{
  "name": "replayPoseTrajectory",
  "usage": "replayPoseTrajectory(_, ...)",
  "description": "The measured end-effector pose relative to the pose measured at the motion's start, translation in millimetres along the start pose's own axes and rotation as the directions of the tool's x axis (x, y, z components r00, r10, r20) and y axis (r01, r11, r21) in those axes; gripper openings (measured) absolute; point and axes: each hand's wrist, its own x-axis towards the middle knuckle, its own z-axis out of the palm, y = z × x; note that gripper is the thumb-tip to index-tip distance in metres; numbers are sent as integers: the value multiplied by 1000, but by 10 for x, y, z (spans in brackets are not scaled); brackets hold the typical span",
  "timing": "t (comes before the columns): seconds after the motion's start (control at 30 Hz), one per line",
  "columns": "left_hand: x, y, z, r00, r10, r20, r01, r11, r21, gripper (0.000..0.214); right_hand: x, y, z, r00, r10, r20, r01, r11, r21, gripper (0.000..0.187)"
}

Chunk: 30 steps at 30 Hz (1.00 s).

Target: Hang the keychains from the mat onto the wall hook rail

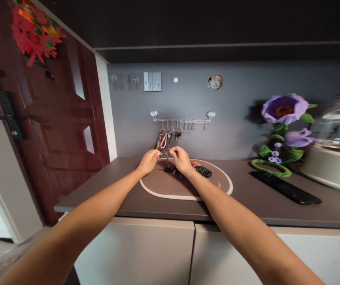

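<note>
My left hand (pixel 150 161) is closed in a pinch at a small metal key ring (pixel 167 151) in front of the wall rack. From the other side, my right hand (pixel 182 159) pinches the same ring. Below, dark keys (pixel 167 169) dangle between the hands, just over the brown mat (pixel 170 196). Directly behind, a clear hook rack (pixel 184 121) carries several key rings, a brown tag (pixel 158 141), a pink strap loop (pixel 163 141) and small black keys (pixel 178 134). My fingers partly cover the ring's edges.
On the mat, partly behind my right wrist, lies a black fob with green markings (pixel 204 171). Further right are a black elongated object (pixel 285 188), purple fabric flowers (pixel 285 111) and a clear-domed appliance (pixel 336 158). A dark shelf (pixel 217 23) overhangs the counter; a red-brown door (pixel 66 118) stands left.
</note>
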Motion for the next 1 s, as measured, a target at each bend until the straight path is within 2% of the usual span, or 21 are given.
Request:
replayPoseTrajectory(0.27,79,244,59,999,-5,44,4,1000,20,25,36,48,-107,995,96,-37,-88,979,182,18)
replayPoseTrajectory(0.43,161,428,95,991,43,124,-60,989,132,22,102,108,-143,989,136,-51,-114,947,302,19)
replayPoseTrajectory(0.6,187,558,194,995,47,91,-65,977,203,29,203,107,-226,980,197,-38,-165,901,401,19)
replayPoseTrajectory(0.7,158,561,243,996,60,58,-73,969,237,32,281,72,-329,966,257,-9,-219,842,493,17)
replayPoseTrajectory(0.83,104,471,260,992,91,88,-112,954,278,33,423,10,-462,938,347,8,-286,759,585,10)
replayPoseTrajectory(1.0,77,308,257,992,82,94,-101,968,228,30,639,-4,-506,886,463,-20,-343,684,643,5)
